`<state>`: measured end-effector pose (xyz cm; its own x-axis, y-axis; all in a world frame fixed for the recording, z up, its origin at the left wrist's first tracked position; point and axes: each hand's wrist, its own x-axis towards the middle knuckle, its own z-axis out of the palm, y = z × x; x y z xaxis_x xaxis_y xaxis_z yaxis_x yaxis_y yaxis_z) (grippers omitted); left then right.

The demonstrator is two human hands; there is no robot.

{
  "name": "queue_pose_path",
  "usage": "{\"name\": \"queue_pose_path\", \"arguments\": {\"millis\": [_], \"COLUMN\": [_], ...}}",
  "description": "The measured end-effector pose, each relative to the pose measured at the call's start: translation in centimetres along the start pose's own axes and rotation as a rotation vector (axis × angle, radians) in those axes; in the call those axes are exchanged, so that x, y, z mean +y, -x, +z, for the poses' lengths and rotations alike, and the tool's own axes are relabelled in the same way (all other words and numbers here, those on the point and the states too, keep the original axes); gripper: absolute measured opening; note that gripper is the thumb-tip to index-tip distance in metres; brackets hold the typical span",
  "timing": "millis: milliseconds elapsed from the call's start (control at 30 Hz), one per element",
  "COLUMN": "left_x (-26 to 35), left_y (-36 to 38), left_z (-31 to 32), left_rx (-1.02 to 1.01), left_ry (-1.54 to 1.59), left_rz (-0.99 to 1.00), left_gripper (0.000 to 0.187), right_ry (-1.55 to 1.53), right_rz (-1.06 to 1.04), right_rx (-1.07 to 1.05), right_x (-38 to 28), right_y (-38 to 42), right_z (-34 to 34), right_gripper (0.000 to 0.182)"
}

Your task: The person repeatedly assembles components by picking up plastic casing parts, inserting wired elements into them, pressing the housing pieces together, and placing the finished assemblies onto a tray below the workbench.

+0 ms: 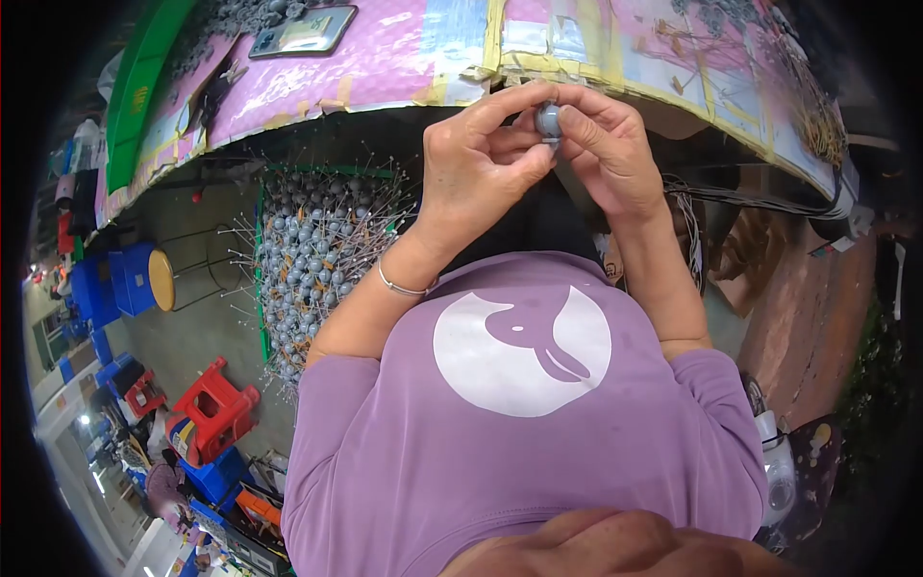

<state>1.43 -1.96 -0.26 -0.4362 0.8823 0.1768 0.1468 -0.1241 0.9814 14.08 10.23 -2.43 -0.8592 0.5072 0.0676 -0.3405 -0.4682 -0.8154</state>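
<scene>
A small glossy grey-blue ball [548, 120] sits between the fingertips of both hands, just off the near edge of the table. My left hand [486, 159] is closed, its thumb and fingers against the ball from the left. My right hand [608, 144] pinches it from the right, its thumb on the ball's side. Something thin and pale shows just under the ball, too small to make out. The other fingers of both hands are curled and partly hide one another.
A pink, taped table [394, 58] bears a phone [303, 32], grey pieces and thin wires [707, 48]. Left of my body stands a green-edged crate of grey balls on sticks [312, 250]. A round stool [163, 280], red stool [213, 409] and a distant person [166, 486] are farther left.
</scene>
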Motion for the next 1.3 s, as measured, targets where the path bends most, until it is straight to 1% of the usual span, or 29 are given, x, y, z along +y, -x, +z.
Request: {"name": "queue_pose_path", "arguments": {"millis": [67,100,200,233,267,300,400,433,533,567,667,700,800,967,1067,1100,1200,1267,1300], "left_x": [-0.1,-0.2,-0.4,-1.5,-1.9,-2.1,-2.0,-1.8,-0.1,0.6,2.1,2.0,2.2,3.1,3.0,2.9,2.4,1.9,1.9], "left_y": [0.0,-0.1,-1.0,-1.2,-1.1,-1.0,-0.6,-0.3,0.8,1.1,2.3,2.6,3.1,4.1,4.2,4.2,4.2,4.1,4.3], "left_z": [0.5,0.6,0.8,1.1,1.0,0.9,0.2,-0.1,-0.8,-0.9,-1.2,-1.4,-2.0,-2.0,-2.9,-3.3,-4.1,-4.2,-4.2], "left_rx": [0.027,0.028,0.075,0.174,0.185,0.195,0.17,0.154,0.001,-0.016,-0.027,-0.031,-0.036,0.034,0.043,0.045,0.005,0.018,0.028], "left_ry": [0.018,0.085,0.044,0.062,0.027,-0.009,-0.153,-0.207,-0.204,-0.187,-0.19,-0.198,-0.261,-0.244,-0.188,-0.168,-0.161,-0.18,-0.193], "left_rz": [0.003,-0.02,0.019,0.077,0.132,0.19,0.314,0.348,0.254,0.244,0.154,0.202,0.254,0.198,0.114,0.078,0.143,0.186,0.206], "left_gripper": [0.053,0.056,0.051,0.041,0.038,0.035,0.028,0.025,0.018,0.018,0.018,0.018,0.018,0.018,0.018,0.018,0.019,0.019,0.019], "right_ry": [-0.057,-0.071,-0.08,-0.038,0.004,0.048,0.21,0.227,0.373,0.371,0.396,0.389,0.368,0.325,0.32,0.301,0.223,0.149,0.14], "right_rz": [-0.024,-0.03,-0.047,-0.073,-0.101,-0.132,-0.191,-0.164,-0.15,-0.172,-0.243,-0.234,-0.208,-0.171,-0.081,-0.085,-0.096,-0.092,-0.091], "right_rx": [0.048,0.087,0.162,0.165,0.166,0.167,0.039,0.031,-0.039,-0.087,-0.196,-0.199,-0.22,-0.32,-0.295,-0.269,-0.179,-0.11,-0.118], "right_x": [0.7,0.7,1.0,1.1,1.2,1.1,0.3,-0.2,-1.4,-1.6,-1.8,-1.7,-1.6,-0.8,-0.8,-0.5,0.5,0.5,0.6], "right_y": [-0.3,-0.4,-0.6,-0.5,-0.4,-0.4,0.2,0.6,1.2,1.3,1.4,1.5,1.5,0.1,-0.2,-0.3,-0.5,-0.3,-0.2], "right_z": [0.0,0.4,0.8,0.8,0.6,0.3,-1.0,-1.3,-1.6,-1.4,-1.1,-0.9,-0.3,-0.6,0.1,0.1,0.2,0.5,0.5], "right_gripper": [0.029,0.028,0.027,0.027,0.026,0.026,0.028,0.027,0.024,0.023,0.024,0.024,0.023,0.02,0.016,0.015,0.014,0.015,0.019]}}
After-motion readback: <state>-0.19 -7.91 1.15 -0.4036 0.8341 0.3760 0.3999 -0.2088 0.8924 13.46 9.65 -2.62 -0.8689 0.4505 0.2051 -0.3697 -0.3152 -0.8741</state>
